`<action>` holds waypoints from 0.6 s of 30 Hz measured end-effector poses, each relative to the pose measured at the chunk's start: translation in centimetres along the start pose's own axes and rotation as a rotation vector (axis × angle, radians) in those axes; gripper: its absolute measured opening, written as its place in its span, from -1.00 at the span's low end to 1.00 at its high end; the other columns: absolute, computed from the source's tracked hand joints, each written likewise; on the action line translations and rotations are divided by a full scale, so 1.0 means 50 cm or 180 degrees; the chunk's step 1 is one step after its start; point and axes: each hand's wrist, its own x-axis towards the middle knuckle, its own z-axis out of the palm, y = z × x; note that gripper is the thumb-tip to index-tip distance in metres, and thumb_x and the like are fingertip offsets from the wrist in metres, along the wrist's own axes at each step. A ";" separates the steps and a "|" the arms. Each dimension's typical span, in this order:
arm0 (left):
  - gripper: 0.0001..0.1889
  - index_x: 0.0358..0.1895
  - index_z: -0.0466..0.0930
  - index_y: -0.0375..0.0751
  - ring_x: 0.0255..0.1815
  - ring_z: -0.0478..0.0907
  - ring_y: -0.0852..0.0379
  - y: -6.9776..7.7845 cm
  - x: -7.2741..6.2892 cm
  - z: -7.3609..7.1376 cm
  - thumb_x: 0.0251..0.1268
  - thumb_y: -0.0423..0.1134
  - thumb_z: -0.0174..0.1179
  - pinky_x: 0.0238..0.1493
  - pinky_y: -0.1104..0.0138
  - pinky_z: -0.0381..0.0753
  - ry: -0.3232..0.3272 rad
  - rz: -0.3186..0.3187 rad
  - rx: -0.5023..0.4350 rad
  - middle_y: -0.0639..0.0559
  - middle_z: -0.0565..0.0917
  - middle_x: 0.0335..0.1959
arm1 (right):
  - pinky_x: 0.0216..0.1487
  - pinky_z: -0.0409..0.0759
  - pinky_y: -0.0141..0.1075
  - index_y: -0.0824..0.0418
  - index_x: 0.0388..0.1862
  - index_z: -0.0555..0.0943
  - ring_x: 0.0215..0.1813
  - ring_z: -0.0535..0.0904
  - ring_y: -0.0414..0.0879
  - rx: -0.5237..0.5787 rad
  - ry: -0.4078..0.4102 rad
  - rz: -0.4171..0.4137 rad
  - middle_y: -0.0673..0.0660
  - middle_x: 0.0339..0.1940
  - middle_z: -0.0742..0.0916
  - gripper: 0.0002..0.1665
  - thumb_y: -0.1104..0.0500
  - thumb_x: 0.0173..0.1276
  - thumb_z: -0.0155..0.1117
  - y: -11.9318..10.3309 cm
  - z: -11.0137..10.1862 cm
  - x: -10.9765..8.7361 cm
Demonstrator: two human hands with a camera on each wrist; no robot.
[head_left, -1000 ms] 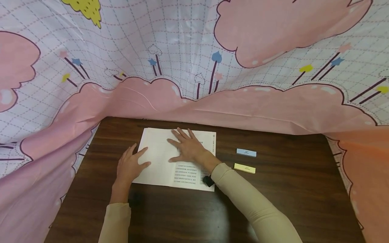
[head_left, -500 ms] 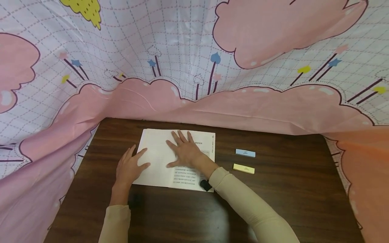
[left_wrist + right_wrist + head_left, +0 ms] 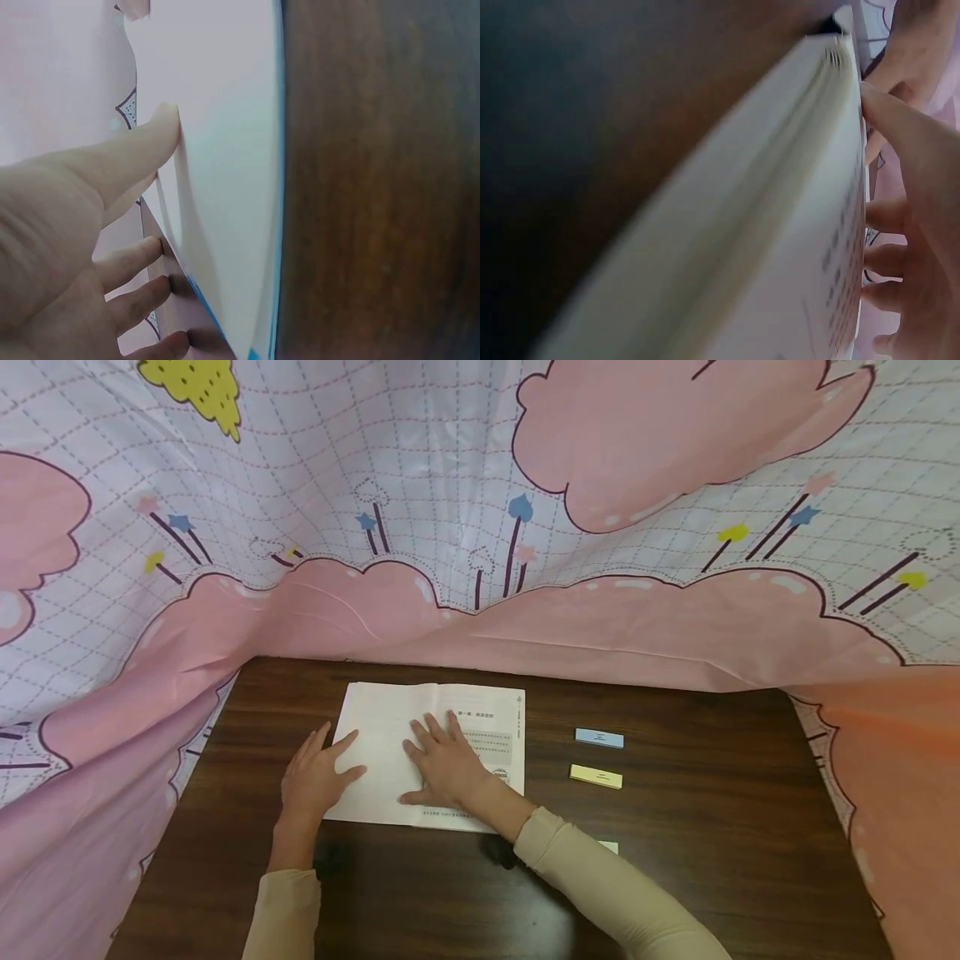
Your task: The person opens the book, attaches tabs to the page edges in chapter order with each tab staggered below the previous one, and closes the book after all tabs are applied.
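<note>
An open book (image 3: 386, 752) lies on the dark wooden table, its left page blank and its right page printed. My right hand (image 3: 447, 768) rests with spread fingers on the right page near the fold, covering part of the text. In the right wrist view, the book's page edges (image 3: 727, 210) show as a thick stack beside that hand. My left hand (image 3: 313, 777) is at the book's left edge, thumb and index finger over the blank page. The left wrist view has the thumb (image 3: 161, 131) lying on the page and the other fingers past the edge, near the table.
Right of the book lie a blue strip (image 3: 599, 738) and a yellow strip (image 3: 596, 776), each with a small dark mark. A pale strip (image 3: 609, 847) pokes out from behind the right sleeve. A patterned pink and white curtain (image 3: 450, 635) surrounds the table (image 3: 720, 793).
My right hand has slid down the page toward me, uncovering the heading and text near the top. A pale strip has come into view by the right sleeve. My left hand has hardly moved.
</note>
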 end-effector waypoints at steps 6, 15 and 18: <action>-0.28 0.48 0.34 0.09 0.53 -0.02 -0.42 0.007 0.000 0.000 0.26 0.01 0.36 0.34 -0.39 0.04 -0.0029 -0.0006 -0.0040 -0.35 0.07 0.55 | 0.51 -0.04 0.20 -0.02 0.44 0.46 0.59 0.08 0.10 0.0297 0.0099 -0.0240 0.08 0.56 0.32 0.05 -0.64 0.17 0.02 -0.017 -0.006 -0.043; -0.28 0.50 0.30 0.08 0.54 -0.07 -0.41 0.006 0.000 0.011 0.29 0.01 0.33 0.36 -0.38 -0.01 -0.0076 -0.0009 -0.0083 -0.36 0.03 0.56 | 0.40 0.20 0.19 -0.04 0.39 0.52 0.58 0.14 0.02 0.0649 0.0152 -0.0604 0.01 0.52 0.37 0.01 -0.63 0.14 0.10 -0.044 -0.003 -0.125; -0.27 0.52 0.26 0.09 0.55 -0.10 -0.41 0.004 -0.001 0.007 0.31 0.02 0.31 0.38 -0.36 -0.04 -0.0136 -0.0035 -0.0055 -0.37 0.00 0.57 | 0.39 0.20 0.18 -0.05 0.35 0.55 0.57 0.15 0.00 0.0745 0.0178 -0.0690 -0.02 0.51 0.38 -0.05 -0.61 0.16 0.09 -0.052 -0.003 -0.146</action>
